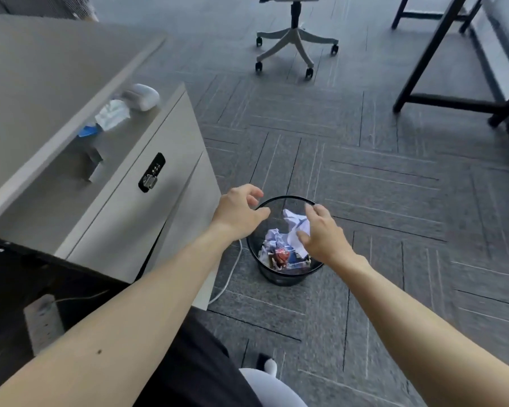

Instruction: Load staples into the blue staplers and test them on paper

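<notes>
A black mesh waste bin [287, 279] stands on the carpet, holding crumpled white paper [296, 223] and some coloured wrappers. My left hand [238, 211] hovers over the bin's left rim with fingers spread and empty. Over the right side of the bin, my right hand [321, 233] is also open and holds nothing. The crumpled paper lies just below and between both hands. No blue stapler, staples or flat paper sheet shows in this view.
A grey drawer cabinet [147, 207] with a combination lock [152, 171] stands left under a desk top [56, 83]. A white pouch [141, 96] and tissue lie on it. An office chair base [296, 45], black table legs [441, 63], a power strip [43, 321] and white cable [231, 274] surround me.
</notes>
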Action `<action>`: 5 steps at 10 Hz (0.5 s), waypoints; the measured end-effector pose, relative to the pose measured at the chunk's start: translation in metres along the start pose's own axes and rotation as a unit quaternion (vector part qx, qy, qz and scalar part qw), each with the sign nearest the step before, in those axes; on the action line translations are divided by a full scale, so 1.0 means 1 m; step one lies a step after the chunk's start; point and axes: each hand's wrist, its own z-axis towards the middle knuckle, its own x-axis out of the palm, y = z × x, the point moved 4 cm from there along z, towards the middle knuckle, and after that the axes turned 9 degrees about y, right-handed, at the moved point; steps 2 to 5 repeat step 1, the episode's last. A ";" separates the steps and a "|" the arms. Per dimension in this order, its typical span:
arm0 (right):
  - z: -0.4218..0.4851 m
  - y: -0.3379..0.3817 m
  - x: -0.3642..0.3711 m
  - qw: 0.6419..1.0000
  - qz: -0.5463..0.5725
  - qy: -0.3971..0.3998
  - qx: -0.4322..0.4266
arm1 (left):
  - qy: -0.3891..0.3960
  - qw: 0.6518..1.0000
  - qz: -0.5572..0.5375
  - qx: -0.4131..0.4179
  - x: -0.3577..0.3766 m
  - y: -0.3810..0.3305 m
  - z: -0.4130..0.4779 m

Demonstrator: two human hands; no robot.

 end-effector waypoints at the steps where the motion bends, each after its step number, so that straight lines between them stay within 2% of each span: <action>1: 0.005 -0.004 0.007 0.999 -0.016 0.032 0.002 | -0.001 1.000 -0.002 -0.001 -0.002 0.005 0.003; 5: 0.005 -0.004 0.007 0.999 -0.016 0.032 0.002 | -0.001 1.000 -0.002 -0.001 -0.002 0.005 0.003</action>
